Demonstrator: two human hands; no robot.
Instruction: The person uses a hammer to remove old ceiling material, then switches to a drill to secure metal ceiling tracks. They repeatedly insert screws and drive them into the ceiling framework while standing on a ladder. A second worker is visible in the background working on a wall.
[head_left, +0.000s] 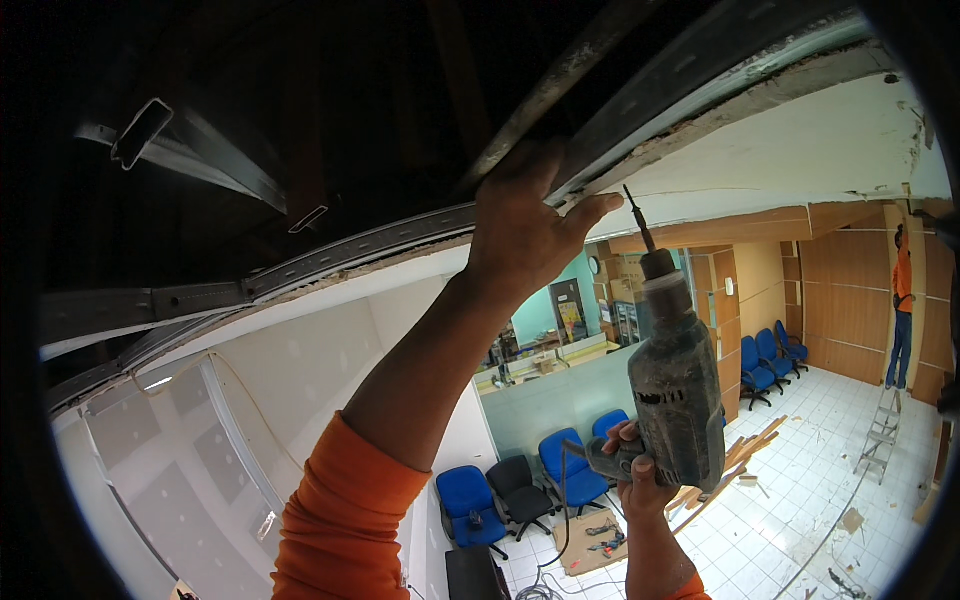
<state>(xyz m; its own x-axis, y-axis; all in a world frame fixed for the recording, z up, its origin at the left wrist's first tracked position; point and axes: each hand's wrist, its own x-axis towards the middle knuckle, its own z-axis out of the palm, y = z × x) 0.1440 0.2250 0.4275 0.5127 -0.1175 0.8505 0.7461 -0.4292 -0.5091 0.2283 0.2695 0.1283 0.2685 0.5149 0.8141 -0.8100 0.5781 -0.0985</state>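
Right grip is wrapped around the handle of a grey power drill, bit tip pointing up toward the ceiling edge. Left grip presses flat, fingers spread, against the metal ceiling channel beside the broken plasterboard edge, holding nothing. By my reading, no screw is being driven yet: the bit sits just below and right of that hand, apart from the channel. Far below, blue chairs and a ladder stand on the tiled floor.
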